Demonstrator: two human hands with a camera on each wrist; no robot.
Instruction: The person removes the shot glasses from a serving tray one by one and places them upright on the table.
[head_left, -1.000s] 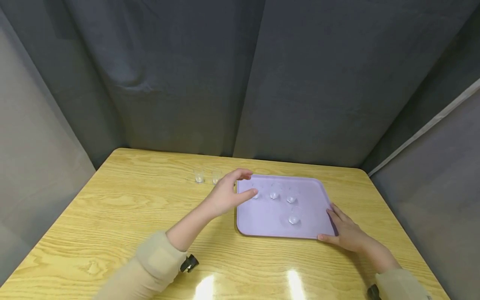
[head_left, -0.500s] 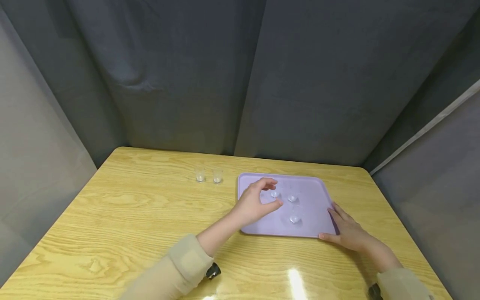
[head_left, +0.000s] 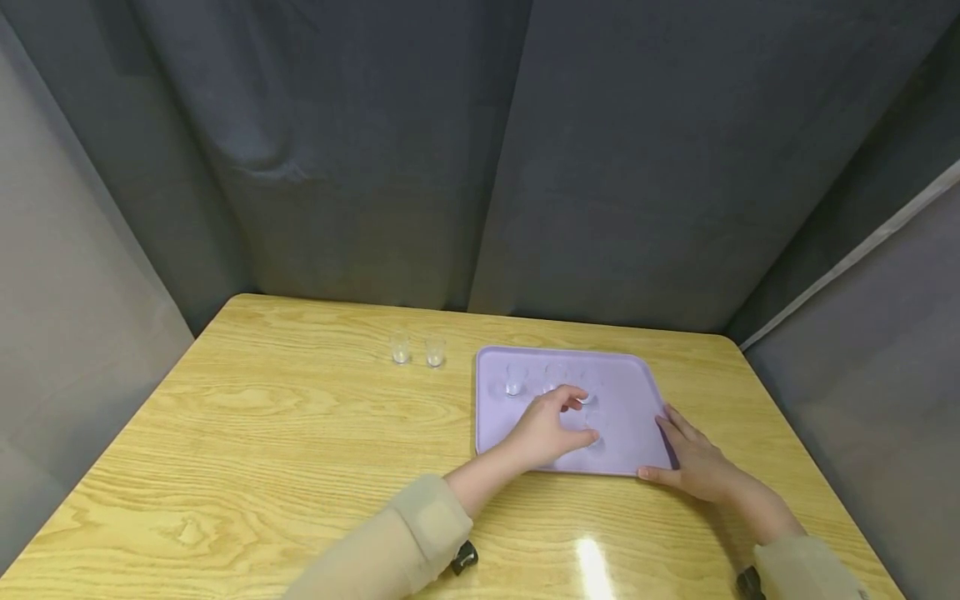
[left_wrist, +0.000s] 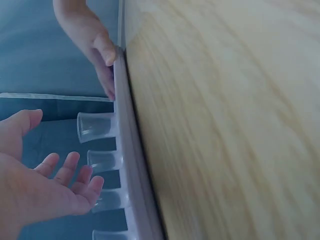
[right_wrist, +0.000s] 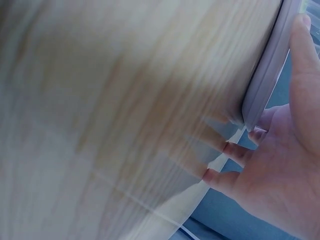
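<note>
Left hand over purple tray, right hand at its corner

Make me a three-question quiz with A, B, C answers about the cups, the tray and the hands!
1. Where is the right hand?
A. On the tray's near right corner
B. On the two cups
C. Up in the air

2. How many little clear cups stand on the table left of the purple tray?
A. None
B. Two
C. Five

3. What is the left hand doing?
A. Making a fist on the table
B. Gripping the tray's rim
C. Reaching open over the tray

Answers: 1 A, thumb and fingers lie at that corner. 2 B, two cups stand there. 3 C, its fingers spread beside the tray's cups.
</note>
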